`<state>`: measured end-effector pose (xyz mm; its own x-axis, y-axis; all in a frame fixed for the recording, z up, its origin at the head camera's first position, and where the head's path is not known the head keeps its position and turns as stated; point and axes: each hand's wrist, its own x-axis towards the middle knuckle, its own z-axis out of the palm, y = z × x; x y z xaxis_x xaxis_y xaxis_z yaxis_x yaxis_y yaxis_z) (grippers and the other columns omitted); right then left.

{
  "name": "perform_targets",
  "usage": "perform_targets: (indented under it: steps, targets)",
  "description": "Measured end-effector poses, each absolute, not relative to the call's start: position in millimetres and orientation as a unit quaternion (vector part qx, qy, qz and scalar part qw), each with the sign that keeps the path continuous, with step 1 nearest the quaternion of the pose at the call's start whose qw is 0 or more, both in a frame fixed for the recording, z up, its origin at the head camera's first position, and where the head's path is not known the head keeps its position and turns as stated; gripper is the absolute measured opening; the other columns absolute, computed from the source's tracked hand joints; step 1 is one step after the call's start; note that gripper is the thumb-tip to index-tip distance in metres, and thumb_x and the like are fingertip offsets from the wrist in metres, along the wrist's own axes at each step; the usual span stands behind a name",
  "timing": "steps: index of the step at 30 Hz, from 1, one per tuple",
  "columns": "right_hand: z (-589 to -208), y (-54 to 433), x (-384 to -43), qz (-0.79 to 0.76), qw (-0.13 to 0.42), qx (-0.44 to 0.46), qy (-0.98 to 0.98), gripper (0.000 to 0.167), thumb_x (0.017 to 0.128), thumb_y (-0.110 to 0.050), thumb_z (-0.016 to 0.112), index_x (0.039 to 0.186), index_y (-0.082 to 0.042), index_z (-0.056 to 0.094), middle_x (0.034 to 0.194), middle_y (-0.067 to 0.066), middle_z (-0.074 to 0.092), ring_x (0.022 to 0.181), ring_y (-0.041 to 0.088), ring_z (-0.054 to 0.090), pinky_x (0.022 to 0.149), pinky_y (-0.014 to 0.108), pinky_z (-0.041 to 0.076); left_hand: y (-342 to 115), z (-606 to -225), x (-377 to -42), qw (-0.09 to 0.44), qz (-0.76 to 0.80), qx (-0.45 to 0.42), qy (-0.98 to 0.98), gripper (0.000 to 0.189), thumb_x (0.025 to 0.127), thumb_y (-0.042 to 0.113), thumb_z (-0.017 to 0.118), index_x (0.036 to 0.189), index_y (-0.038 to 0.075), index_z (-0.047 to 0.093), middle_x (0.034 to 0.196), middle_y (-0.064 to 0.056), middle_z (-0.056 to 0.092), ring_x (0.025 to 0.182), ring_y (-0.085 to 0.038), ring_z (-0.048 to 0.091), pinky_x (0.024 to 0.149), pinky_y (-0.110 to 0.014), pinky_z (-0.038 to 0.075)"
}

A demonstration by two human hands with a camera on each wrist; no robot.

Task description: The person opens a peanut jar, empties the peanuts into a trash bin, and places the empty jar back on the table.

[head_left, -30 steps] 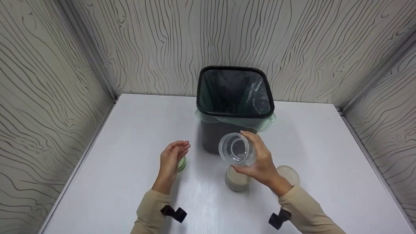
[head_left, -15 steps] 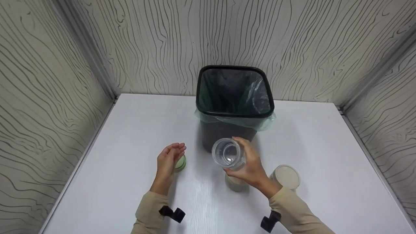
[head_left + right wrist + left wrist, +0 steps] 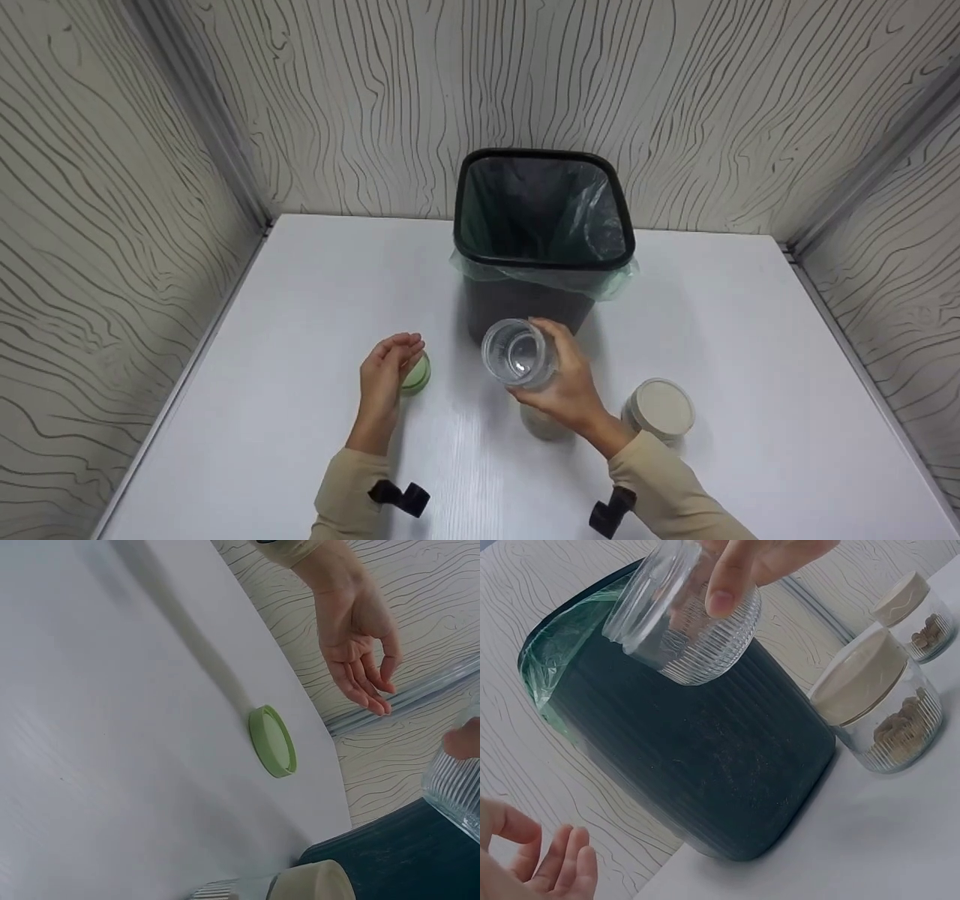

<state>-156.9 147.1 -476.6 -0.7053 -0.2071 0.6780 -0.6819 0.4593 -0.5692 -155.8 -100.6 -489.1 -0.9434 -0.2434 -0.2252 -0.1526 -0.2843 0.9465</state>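
My right hand [image 3: 566,386] grips a clear ribbed glass jar [image 3: 514,352] in front of the bin, thumb and fingers around its side. The jar has no lid and is tilted, its mouth toward the left; nothing shows inside, and in the left wrist view its glass [image 3: 697,645] hangs above the table. My left hand [image 3: 382,382] is raised with relaxed fingers and holds nothing. Below it a round green lid [image 3: 274,741] lies on the table. A beige-lidded jar [image 3: 889,705] with brown pieces inside stands under my right hand, partly hidden in the head view.
A dark bin [image 3: 529,300] with a green liner bag [image 3: 615,281] stands at the back middle of the white table [image 3: 322,285]. Another beige-lidded jar [image 3: 661,409] stands beside my right forearm. Wood-patterned walls [image 3: 360,105] enclose the table's back and sides.
My right hand has moved left and slightly down with the glass jar, uncovering the beige-lidded jar at the right. My left hand has drifted slightly left and toward me.
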Motion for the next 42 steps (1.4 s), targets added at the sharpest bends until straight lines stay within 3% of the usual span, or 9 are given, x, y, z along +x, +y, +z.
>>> perform_targets:
  steps: [7, 13, 20, 24, 29, 35, 42]
  targets:
    - [-481, 140, -153, 0.455, 0.234, 0.241, -0.825, 0.089, 0.052, -0.020, 0.092, 0.128, 0.001, 0.051, 0.121, 0.013, 0.061, 0.114, 0.017, 0.057, 0.100, 0.021, 0.045, -102, -492, -154, 0.043, -0.766, 0.176, -0.616, 0.026, 0.097, 0.008, 0.044, 0.116, -0.005, 0.056, 0.121, -0.018, 0.064, 0.107, -0.015, 0.067, 0.094, -0.026, 0.055]
    - [-483, 136, -154, 0.457, 0.221, 0.229, -0.831, 0.087, 0.054, -0.017, 0.092, 0.128, -0.001, 0.051, 0.120, 0.012, 0.060, 0.114, 0.019, 0.057, 0.099, 0.022, 0.046, -103, -495, -154, 0.040, -0.768, 0.194, -0.608, 0.026, 0.098, 0.009, 0.044, 0.117, -0.005, 0.056, 0.121, -0.017, 0.065, 0.112, -0.020, 0.066, 0.092, -0.021, 0.055]
    - [-483, 131, -152, 0.447, 0.213, 0.215, -0.842, 0.092, 0.053, -0.018, 0.092, 0.132, 0.002, 0.048, 0.122, 0.014, 0.060, 0.112, 0.024, 0.058, 0.098, 0.031, 0.049, -104, -497, -152, 0.043, -0.773, 0.202, -0.600, 0.025, 0.096, 0.008, 0.046, 0.115, -0.005, 0.056, 0.112, -0.007, 0.068, 0.109, -0.016, 0.067, 0.089, -0.017, 0.054]
    - [-485, 127, -151, 0.438, 0.207, 0.205, -0.850, 0.092, 0.054, -0.021, 0.092, 0.132, 0.002, 0.049, 0.122, 0.014, 0.059, 0.112, 0.026, 0.058, 0.097, 0.037, 0.050, -104, -499, -151, 0.043, -0.767, 0.200, -0.608, 0.025, 0.097, 0.010, 0.046, 0.116, -0.005, 0.056, 0.116, -0.011, 0.066, 0.109, -0.016, 0.066, 0.092, -0.020, 0.054]
    - [-489, 121, -149, 0.455, 0.189, 0.195, -0.848, 0.089, 0.054, -0.021, 0.092, 0.131, 0.001, 0.051, 0.122, 0.013, 0.059, 0.114, 0.023, 0.057, 0.099, 0.035, 0.050, -104, -503, -151, 0.050, -0.764, 0.199, -0.612, 0.025, 0.096, 0.010, 0.046, 0.114, -0.004, 0.058, 0.117, -0.014, 0.066, 0.107, -0.015, 0.067, 0.091, -0.021, 0.055]
    - [-493, 116, -148, 0.466, 0.176, 0.182, -0.848, 0.089, 0.055, -0.020, 0.092, 0.130, 0.000, 0.050, 0.123, 0.012, 0.059, 0.115, 0.021, 0.056, 0.100, 0.034, 0.049, -105, -505, -149, 0.060, -0.770, 0.193, -0.605, 0.022, 0.094, 0.009, 0.048, 0.108, -0.002, 0.060, 0.107, -0.006, 0.067, 0.096, -0.006, 0.067, 0.083, -0.015, 0.055]
    - [-498, 111, -147, 0.457, 0.176, 0.179, -0.853, 0.089, 0.055, -0.022, 0.093, 0.130, 0.001, 0.049, 0.122, 0.012, 0.059, 0.113, 0.025, 0.057, 0.099, 0.037, 0.049, -106, -506, -149, 0.044, -0.757, 0.217, -0.615, 0.025, 0.095, 0.010, 0.048, 0.113, -0.003, 0.059, 0.112, -0.008, 0.066, 0.099, -0.006, 0.065, 0.088, -0.018, 0.054]
